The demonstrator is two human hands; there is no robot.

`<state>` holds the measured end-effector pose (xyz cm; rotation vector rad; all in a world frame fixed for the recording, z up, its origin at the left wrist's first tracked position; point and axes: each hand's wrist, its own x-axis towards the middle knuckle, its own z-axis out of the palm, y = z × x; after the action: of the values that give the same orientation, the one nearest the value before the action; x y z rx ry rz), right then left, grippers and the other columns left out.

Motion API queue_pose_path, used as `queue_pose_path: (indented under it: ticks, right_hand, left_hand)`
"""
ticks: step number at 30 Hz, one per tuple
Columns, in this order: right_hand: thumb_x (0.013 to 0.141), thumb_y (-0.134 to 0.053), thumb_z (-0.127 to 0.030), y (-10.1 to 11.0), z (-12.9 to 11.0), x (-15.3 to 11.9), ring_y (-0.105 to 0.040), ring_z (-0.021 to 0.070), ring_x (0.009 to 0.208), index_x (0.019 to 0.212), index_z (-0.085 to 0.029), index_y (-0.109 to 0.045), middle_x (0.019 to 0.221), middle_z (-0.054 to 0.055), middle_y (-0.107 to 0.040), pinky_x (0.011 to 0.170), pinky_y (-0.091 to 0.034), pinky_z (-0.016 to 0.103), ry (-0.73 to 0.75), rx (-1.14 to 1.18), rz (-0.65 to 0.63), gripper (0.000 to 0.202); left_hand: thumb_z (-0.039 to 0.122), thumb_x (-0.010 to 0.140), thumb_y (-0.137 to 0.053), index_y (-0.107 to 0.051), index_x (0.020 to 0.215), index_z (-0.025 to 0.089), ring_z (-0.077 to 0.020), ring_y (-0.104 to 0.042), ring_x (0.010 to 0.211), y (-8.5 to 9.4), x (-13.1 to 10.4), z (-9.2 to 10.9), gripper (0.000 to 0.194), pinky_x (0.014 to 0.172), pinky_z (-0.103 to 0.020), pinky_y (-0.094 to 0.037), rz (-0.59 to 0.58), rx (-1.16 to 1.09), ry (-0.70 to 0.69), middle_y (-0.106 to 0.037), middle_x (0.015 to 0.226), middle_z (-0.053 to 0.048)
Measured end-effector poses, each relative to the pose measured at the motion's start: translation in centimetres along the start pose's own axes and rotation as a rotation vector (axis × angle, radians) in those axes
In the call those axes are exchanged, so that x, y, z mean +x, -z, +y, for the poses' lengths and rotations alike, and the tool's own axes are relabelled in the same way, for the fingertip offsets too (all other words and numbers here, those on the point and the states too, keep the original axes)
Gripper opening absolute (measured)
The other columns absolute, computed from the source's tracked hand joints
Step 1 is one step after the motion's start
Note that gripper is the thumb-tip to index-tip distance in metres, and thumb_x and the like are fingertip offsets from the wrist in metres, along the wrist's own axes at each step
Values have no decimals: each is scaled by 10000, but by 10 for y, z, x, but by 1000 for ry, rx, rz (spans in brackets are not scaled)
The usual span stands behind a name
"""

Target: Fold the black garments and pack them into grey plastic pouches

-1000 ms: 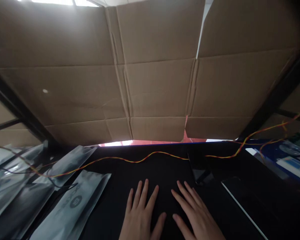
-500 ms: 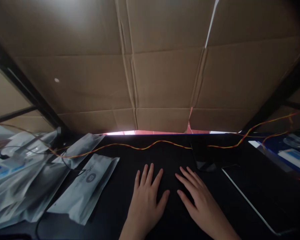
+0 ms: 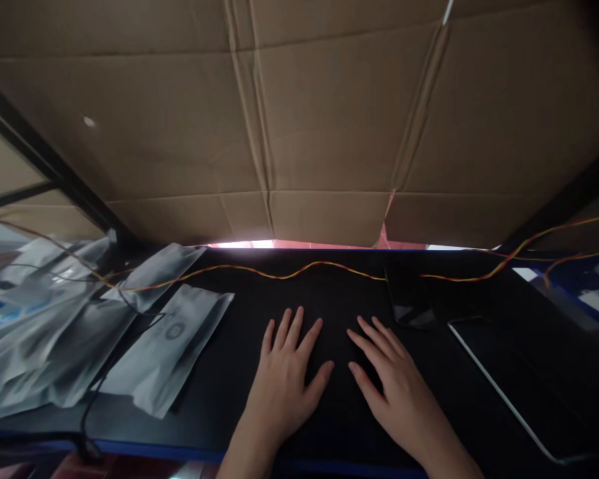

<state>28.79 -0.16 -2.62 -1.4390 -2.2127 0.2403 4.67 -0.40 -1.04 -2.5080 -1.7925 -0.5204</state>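
My left hand (image 3: 285,379) lies palm down on the black table (image 3: 207,399), fingers spread, holding nothing. To its right, my right hand (image 3: 392,382) also rests palm down with its fingers apart and nothing in it. A grey plastic pouch (image 3: 172,346) with a round dark logo lies left of my left hand. Just beyond my right hand is a dark phone-like object (image 3: 409,299). A large dark tablet-like slab (image 3: 519,386) with a pale edge lies further right.
Several plastic pouches (image 3: 54,359) cover the left side. A red and yellow twisted wire (image 3: 284,276) crosses the back. Brown cardboard (image 3: 329,120) rises behind the table, between dark frame bars (image 3: 74,186). A black cable (image 3: 84,412) runs at the front left.
The camera view has shifted down, so the table's blue front edge now shows at the bottom. Both hands keep nearly the same pose and place on the table.
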Motion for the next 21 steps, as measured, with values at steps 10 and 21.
queue_pose_path:
  ticks: [10, 21]
  right_hand:
    - [1144, -521, -447, -2, 2, 0, -378, 347, 1651, 1596, -300, -605, 1734, 37, -498, 1279, -448, 655, -28, 17, -6, 482]
    - [1129, -554, -488, -5, 4, -4, -428, 374, 1622, 1586, -357, -609, 1707, 26, -536, 1243, -478, 700, -48, 74, 23, 479]
  left_hand:
    - [357, 1079, -566, -605, 1552, 378, -375, -421, 1637, 25, -16, -36, 475, 1259, -758, -380, 41, 48, 74, -533, 1720, -39]
    - [586, 1045, -543, -553, 1619, 228, -537, -599, 1435, 77, -53, -159, 676, 1059, -749, -541, 96, 261, 557, -513, 1682, -249]
